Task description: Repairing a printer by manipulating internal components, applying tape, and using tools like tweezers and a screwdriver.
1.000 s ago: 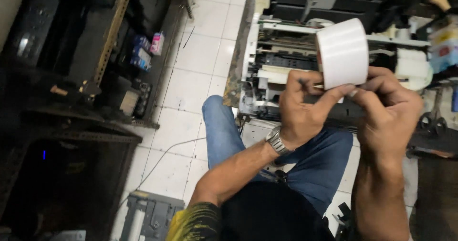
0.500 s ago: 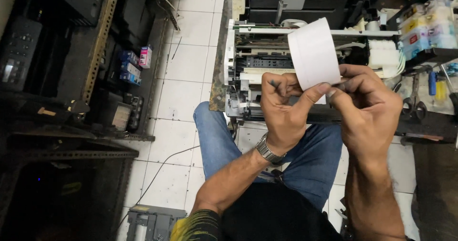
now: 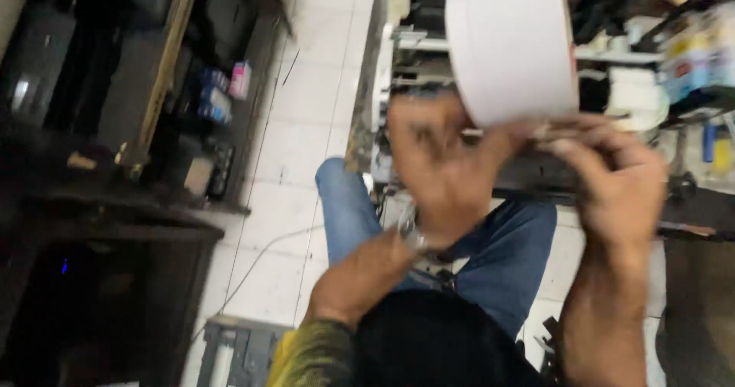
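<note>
A person seated above a white tiled floor (image 3: 306, 104) holds up a wide white roll of tape-like material (image 3: 511, 46) close to the head camera, where it fills the upper middle of the view. The left hand (image 3: 444, 169), blurred by motion, is curled beneath the roll's lower left edge and appears to grip it there, a metal wristwatch (image 3: 413, 238) just visible at the wrist. The right hand (image 3: 612, 180) is closed narrowly at the roll's lower right edge, thumb and fingertips pinched together against it, though the blur hides exactly what they pinch. Behind the roll stands an opened printer chassis of pale plastic and metal rails (image 3: 398, 81), with small ink bottles (image 3: 689, 50) near it at the upper right. The person's knees in blue jeans (image 3: 490, 257) show below the hands. Dark shelving stacked with black equipment (image 3: 115, 127) lines the left side.
</note>
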